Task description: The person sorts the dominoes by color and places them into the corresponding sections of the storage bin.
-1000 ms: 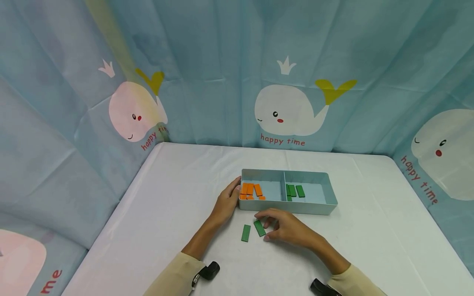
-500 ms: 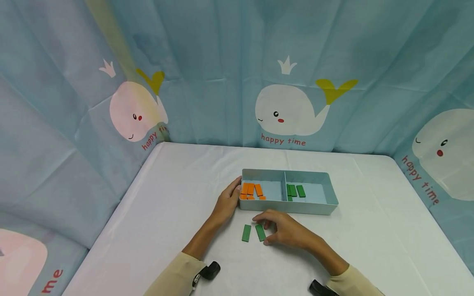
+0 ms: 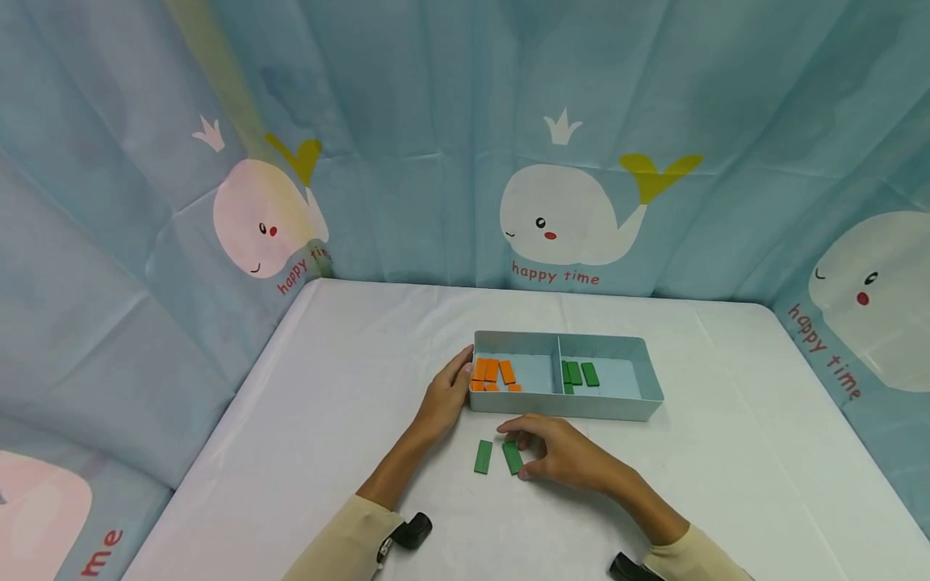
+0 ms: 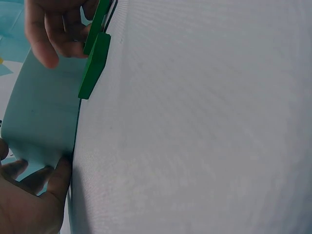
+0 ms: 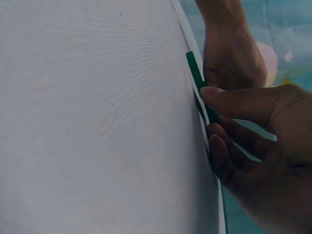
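In the head view, my left hand [image 3: 441,401] rests against the left end of a pale blue-green box [image 3: 581,407] with two compartments. The left wrist view shows its fingertips [image 4: 62,163] touching the box's outer wall. My right hand [image 3: 563,452], in front of the box, pinches a thin rectangular green tile [image 3: 512,457] at its ends, low over the table. The right wrist view shows the thumb [image 5: 219,97] on one side of the tile and curled fingers opposite. Another green tile [image 3: 483,457] lies just to the left, apart from the hand.
Several orange tiles [image 3: 492,370] lie in the box's left compartment, and several green tiles [image 3: 590,374] in the right one. A divider [image 3: 559,363] separates them. A white cloth covers the table [image 3: 349,387]; a blue whale-print curtain [image 3: 421,202] hangs behind and beside it.
The right hand has brought its green tile slightly toward the near side and right, straightening it a little. The left hand, the box and the other green tile have hardly moved.
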{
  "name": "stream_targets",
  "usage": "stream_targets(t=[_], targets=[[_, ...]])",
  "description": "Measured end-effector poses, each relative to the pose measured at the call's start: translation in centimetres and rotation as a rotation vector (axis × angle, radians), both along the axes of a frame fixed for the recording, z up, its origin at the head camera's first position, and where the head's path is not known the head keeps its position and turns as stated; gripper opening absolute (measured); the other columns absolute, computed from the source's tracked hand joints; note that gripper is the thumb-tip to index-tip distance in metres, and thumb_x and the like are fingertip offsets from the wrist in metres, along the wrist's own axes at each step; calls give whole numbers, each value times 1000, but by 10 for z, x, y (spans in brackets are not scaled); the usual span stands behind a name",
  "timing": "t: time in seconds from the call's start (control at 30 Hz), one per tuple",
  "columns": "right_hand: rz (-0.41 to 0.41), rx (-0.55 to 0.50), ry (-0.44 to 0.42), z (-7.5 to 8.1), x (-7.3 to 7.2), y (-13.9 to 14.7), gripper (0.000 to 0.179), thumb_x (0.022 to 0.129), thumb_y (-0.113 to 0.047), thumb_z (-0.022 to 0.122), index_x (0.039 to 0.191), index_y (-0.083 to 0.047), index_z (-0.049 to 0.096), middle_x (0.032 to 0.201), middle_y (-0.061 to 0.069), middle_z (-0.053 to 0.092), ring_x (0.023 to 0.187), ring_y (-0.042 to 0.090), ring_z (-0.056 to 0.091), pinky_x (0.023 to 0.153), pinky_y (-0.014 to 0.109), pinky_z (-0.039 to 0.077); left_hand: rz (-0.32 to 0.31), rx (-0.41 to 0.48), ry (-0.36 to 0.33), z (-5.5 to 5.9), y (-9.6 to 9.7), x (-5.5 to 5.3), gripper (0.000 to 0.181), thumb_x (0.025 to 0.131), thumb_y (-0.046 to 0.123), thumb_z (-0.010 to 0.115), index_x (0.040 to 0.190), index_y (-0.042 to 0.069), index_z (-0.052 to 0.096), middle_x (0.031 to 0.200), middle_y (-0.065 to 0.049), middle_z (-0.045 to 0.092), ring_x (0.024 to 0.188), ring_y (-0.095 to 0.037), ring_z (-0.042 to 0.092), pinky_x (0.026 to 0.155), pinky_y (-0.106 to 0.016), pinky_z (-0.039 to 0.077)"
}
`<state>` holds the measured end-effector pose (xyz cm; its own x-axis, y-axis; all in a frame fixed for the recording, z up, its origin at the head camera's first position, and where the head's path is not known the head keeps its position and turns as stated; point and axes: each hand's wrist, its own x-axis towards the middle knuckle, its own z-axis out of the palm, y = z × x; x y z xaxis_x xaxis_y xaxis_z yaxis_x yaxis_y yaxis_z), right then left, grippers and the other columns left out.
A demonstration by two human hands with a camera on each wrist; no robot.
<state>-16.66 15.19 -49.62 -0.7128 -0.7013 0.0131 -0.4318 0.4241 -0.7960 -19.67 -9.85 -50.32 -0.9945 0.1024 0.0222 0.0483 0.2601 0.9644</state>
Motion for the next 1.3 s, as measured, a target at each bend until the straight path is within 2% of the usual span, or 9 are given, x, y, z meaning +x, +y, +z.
stream_targets(t=[0.17, 0.47, 0.87, 1.3], targets=[[-9, -23, -11, 0, 1, 2, 62, 85, -7, 90, 141, -16, 67, 125, -3, 72, 104, 15, 65, 81, 26, 59, -5, -3, 3, 0, -1, 0, 55, 117, 35, 42, 167, 16, 35, 171, -6, 38, 160, -26, 31, 131, -50, 26], [-50, -51, -6, 4, 5, 9, 64, 83, -6, 90, 142, -16, 66, 123, -4, 71, 106, 20, 66, 83, 32, 62, 2, -13, 3, -1, 0, 0, 54, 117, 34, 42, 167, 16, 35, 170, -6, 38, 159, -27, 32, 131, -51, 26], [-112, -53, 37, 18, 7, 28, 65, 84, -6, 89, 144, -14, 65, 123, -8, 69, 106, 16, 67, 85, 32, 61, -9, 18, 12, -1, 1, -1, 55, 117, 32, 42, 167, 12, 33, 171, -7, 37, 161, -29, 29, 132, -53, 23], [-199, -79, 100, 38, 5, 53, 64, 85, -4, 89, 143, -12, 65, 128, -3, 70, 109, 23, 68, 82, 28, 61, 1, 26, 0, -3, 1, -2, 55, 116, 36, 43, 167, 17, 36, 171, -4, 37, 161, -27, 29, 132, -52, 22]])
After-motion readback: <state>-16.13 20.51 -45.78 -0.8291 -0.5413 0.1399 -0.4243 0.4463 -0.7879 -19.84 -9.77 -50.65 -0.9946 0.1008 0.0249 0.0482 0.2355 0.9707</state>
